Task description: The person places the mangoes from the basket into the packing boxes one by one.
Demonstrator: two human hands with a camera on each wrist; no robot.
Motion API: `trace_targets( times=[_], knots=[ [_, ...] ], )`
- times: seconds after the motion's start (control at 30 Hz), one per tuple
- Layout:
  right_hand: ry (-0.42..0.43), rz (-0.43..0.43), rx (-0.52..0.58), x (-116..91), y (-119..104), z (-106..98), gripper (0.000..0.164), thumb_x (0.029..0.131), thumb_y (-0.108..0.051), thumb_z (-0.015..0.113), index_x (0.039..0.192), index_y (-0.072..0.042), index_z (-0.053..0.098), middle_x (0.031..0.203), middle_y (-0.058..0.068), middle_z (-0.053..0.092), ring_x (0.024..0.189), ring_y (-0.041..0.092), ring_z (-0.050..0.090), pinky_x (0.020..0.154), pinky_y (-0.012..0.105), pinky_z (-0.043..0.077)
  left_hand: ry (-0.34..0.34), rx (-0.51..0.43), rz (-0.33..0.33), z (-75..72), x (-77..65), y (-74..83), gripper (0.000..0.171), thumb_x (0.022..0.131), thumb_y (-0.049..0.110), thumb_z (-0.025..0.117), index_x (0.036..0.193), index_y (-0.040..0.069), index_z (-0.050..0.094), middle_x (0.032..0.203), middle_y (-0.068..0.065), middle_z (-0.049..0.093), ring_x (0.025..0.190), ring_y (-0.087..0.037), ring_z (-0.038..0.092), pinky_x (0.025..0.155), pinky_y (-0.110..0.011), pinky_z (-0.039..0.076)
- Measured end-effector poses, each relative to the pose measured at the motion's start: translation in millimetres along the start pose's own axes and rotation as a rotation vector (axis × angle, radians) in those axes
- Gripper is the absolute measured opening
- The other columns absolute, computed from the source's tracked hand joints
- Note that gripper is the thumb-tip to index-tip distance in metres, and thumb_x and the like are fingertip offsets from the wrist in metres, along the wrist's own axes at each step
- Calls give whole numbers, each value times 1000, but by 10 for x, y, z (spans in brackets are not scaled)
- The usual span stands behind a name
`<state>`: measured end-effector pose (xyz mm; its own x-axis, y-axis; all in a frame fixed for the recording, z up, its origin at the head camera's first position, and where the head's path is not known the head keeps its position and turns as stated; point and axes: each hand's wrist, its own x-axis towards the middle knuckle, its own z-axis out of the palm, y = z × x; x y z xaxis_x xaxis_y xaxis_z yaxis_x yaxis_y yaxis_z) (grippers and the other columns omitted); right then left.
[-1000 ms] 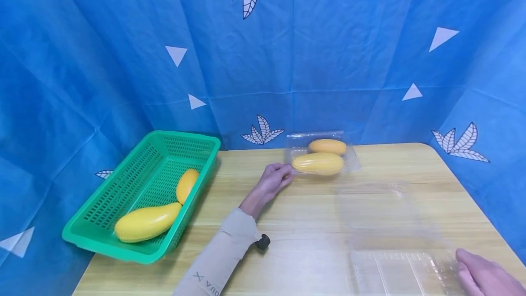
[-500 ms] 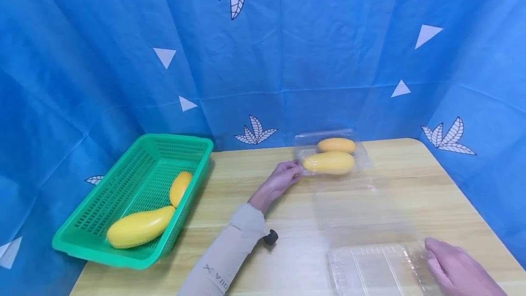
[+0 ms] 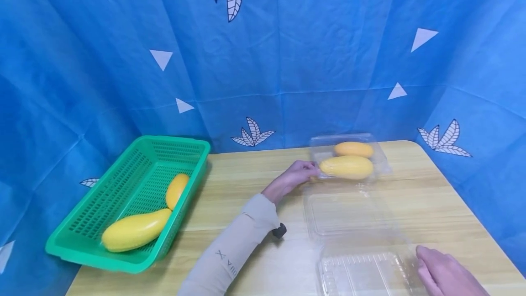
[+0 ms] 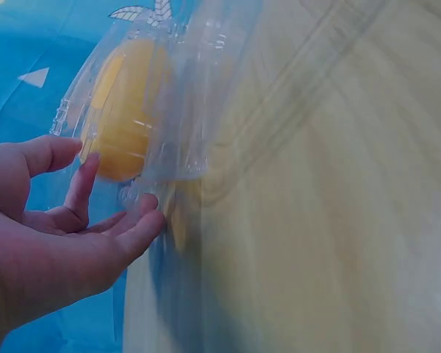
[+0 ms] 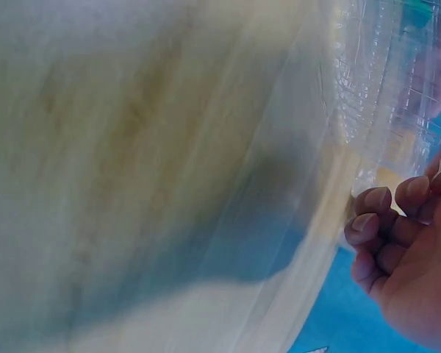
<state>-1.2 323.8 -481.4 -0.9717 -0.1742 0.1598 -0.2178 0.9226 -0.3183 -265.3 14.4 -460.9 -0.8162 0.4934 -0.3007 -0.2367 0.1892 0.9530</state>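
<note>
In the head view my left hand pinches the left edge of a clear plastic clamshell box at the back of the table. Inside it lie a yellow elongated fruit and a smaller orange-yellow mango. The left wrist view shows the thumb and fingers at the end of this box. An open clear clamshell box lies at the front right, lid away from me. My right hand is at its right edge, fingers curled; its exact contact is partly hidden.
A green perforated basket stands at the left of the wooden table. It holds a long yellow fruit and an orange mango. A blue patterned curtain hangs along the back and sides.
The filled box slides right along the back with my left hand. The open box and my right hand shift left. The head view turns slightly; the basket and its fruit keep their arrangement.
</note>
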Motion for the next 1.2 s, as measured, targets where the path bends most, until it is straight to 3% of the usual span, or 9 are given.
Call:
trace_targets(
  times=[0.13, 0.3, 0.43, 0.5, 0.6, 0.73, 0.83, 0.97, 1.2],
  knots=[
    [0, 6, 11, -25, -51, 38, 38, 89, 1, 57, 74, -24, 33, 65, -19, 23, 56, -2, 23, 52, 21, 23, -20, 66, -17, 83, 38, 46, 21, 93, 6, 68, 73, 2, 62, 157, -14, 45, 149, -28, 34, 107, -34, 42],
    [53, -23, 6, -60, -103, 80, 41, 83, 3, 61, 74, -25, 33, 67, -21, 21, 58, -4, 23, 52, 20, 22, -34, 142, -35, 191, 38, 122, 33, 96, 9, 67, 67, 0, 53, 159, -13, 43, 150, -28, 33, 108, -34, 42],
    [64, -22, 2, -95, -129, 101, 41, 83, 2, 62, 75, -26, 33, 67, -22, 22, 59, -4, 23, 52, 21, 23, -45, 165, -60, 292, 58, 182, 38, 98, 9, 67, 65, 2, 49, 159, -13, 43, 149, -23, 35, 79, -32, 48],
    [62, -19, -2, -102, -146, 103, 40, 83, 1, 62, 75, -26, 33, 67, -21, 21, 58, -4, 23, 52, 21, 23, -51, 182, -61, 331, 69, 189, 39, 98, 9, 66, 64, 5, 48, 158, -13, 43, 139, -18, 48, 65, -30, 42],
    [40, -10, -9, -88, -189, 99, 39, 86, 0, 61, 75, -25, 33, 67, -20, 22, 58, -3, 23, 52, 21, 23, -50, 191, -64, 332, 56, 183, 31, 99, 11, 67, 72, 2, 56, 156, -11, 48, 129, -11, 52, 62, -30, 37],
    [-5, 14, -19, -42, -279, 85, 36, 90, -2, 59, 75, -23, 34, 66, -17, 24, 58, -2, 23, 53, 22, 24, -61, 199, -59, 223, -16, 212, 19, 99, 18, 68, 101, -1, 70, 133, -5, 65, 128, -20, 55, 85, -37, 51],
    [26, -15, -26, -9, -342, 86, 36, 86, -1, 59, 74, -23, 33, 66, -17, 22, 59, -2, 22, 54, 22, 23, -90, 216, -50, 92, -109, 293, 25, 101, 22, 66, 118, 4, 70, 117, -2, 67, 125, -31, 56, 104, -47, 49],
    [102, -87, -41, 71, -431, 100, 37, 78, -2, 63, 75, -24, 33, 68, -19, 20, 61, -2, 23, 54, 23, 24, -134, 256, 6, -91, -235, 463, 34, 103, 23, 62, 132, 4, 63, 127, -5, 64, 130, -31, 54, 111, -47, 44],
    [104, -91, -23, 256, -703, 148, 35, 83, -6, 64, 76, -26, 36, 68, -19, 24, 63, -1, 28, 58, 29, 34, -124, 455, 77, -423, -509, 714, 38, 107, 23, 56, 139, 4, 60, 141, -12, 59, 132, -27, 53, 110, -39, 45]
  ],
)
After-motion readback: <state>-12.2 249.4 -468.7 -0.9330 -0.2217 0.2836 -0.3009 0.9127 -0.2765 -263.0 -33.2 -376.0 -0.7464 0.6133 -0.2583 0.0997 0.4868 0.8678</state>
